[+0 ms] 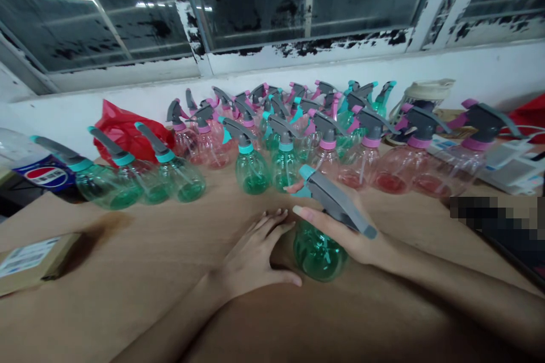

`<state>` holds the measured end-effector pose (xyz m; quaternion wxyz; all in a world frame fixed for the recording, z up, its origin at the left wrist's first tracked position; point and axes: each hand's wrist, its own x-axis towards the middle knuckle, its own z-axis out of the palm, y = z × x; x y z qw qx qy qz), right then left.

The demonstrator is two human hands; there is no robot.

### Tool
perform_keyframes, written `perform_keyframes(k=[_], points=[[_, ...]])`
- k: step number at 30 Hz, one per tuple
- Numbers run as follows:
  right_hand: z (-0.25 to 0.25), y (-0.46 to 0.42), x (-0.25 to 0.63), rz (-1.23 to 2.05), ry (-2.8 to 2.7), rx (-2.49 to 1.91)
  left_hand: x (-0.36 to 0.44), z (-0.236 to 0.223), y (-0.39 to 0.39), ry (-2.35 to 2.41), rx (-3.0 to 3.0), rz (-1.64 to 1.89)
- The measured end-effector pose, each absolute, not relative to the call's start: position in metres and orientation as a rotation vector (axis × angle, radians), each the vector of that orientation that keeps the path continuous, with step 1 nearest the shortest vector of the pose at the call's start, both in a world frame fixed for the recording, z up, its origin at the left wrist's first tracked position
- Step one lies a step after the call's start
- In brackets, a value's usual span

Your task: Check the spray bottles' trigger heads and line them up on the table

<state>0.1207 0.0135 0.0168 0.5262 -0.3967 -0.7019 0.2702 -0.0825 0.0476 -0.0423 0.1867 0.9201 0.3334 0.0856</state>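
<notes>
A green spray bottle [320, 252] with a grey and turquoise spray head stands on the table in front of me. My right hand [344, 227] is closed around its neck, just below the head, with the thumb on the near side. To the left of the bottle, my left hand [259, 258] lies on the tabletop with its fingers spread and nothing in it. Just behind are two more green bottles, one of them a spray bottle [252, 173] with a turquoise collar. A pink spray bottle [392, 167] stands in the row beyond my right hand.
Several more pink and green bottles crowd the back of the wooden table [170, 272]. Three green ones stand left, near a red plastic bag [128, 130] and a Pepsi bottle [46, 173]. A cardboard box [38, 261] lies at left; a dark object [506, 244] sits at right.
</notes>
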Motion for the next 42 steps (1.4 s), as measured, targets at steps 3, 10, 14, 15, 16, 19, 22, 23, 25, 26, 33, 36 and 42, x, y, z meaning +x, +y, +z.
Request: perform_keyframes(k=[3,10,14,15,16,19,22,23,25,26,33,36,42], points=[[0.018,0.014,0.120,0.633,-1.669,-0.942,-0.082,-0.042,0.048,0.941,2.604,0.246],[0.018,0.013,0.119,0.590,-1.661,-0.960,-0.082,-0.043,0.048,0.946,2.623,0.212],[0.021,0.012,0.118,0.591,-1.659,-0.940,-0.082,-0.044,0.049,0.929,2.605,0.254],[0.022,0.013,0.118,0.603,-1.665,-0.936,-0.082,-0.044,0.049,0.932,2.596,0.250],[0.022,0.013,0.118,0.616,-1.668,-0.934,-0.082,-0.043,0.048,0.938,2.588,0.244],[0.021,0.014,0.119,0.642,-1.653,-0.933,-0.082,-0.040,0.048,0.956,2.574,0.224],[0.018,0.013,0.120,0.659,-1.640,-0.935,-0.082,-0.039,0.047,0.963,2.585,0.205],[0.017,0.012,0.120,0.671,-1.640,-0.936,-0.082,-0.040,0.047,0.966,2.594,0.199],[0.015,0.011,0.120,0.712,-1.628,-0.929,-0.082,-0.041,0.047,0.970,2.607,0.191],[0.014,0.010,0.120,0.736,-1.618,-0.918,-0.083,-0.041,0.047,0.969,2.608,0.192],[0.013,0.011,0.120,0.739,-1.611,-0.892,-0.083,-0.042,0.047,0.937,2.589,0.251],[0.012,0.012,0.121,0.750,-1.609,-0.880,-0.083,-0.042,0.047,0.938,2.589,0.253],[0.005,0.014,0.122,0.751,-1.612,-0.869,-0.081,-0.038,0.042,0.937,2.578,0.317]])
